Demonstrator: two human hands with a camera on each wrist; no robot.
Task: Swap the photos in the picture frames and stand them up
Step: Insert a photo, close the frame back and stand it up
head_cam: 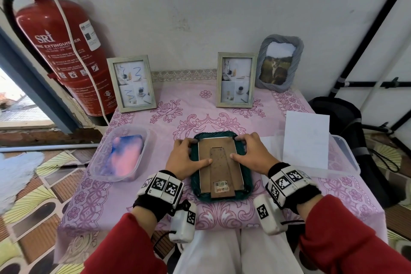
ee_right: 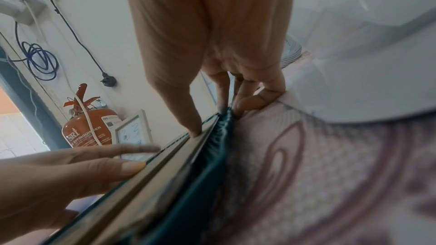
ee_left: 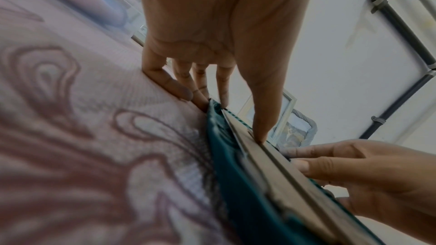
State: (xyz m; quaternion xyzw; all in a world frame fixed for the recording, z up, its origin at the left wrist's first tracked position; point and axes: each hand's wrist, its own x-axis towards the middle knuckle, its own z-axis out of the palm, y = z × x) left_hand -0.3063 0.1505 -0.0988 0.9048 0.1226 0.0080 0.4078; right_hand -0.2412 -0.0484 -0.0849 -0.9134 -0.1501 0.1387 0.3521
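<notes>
Pink flowered cloth covers the table point(head_cam: 142, 140). A red extinguisher point(head_cam: 60, 46) stands off its far left corner. Clear tubs sit at either side edge, the left tub point(head_cam: 100, 162) with a pink and blue cloth in it, the right tub point(head_cam: 347, 162) with white paper point(head_cam: 307, 140) leaning in it. Along the far edge stand three frames: a pale frame point(head_cam: 131, 83) at left, a second pale frame point(head_cam: 236, 79) right of centre, and a grey frame point(head_cam: 279, 62) just beside it with a cat photo. Near the front edge, at the middle, a green frame point(head_cam: 220, 197) lies face down, its brown backing point(head_cam: 219, 162) up. The left hand point(head_cam: 185, 158) and right hand point(head_cam: 252, 152) grip its far corners, fingers curled over the rim, thumbs pressing flat on the backing.
</notes>
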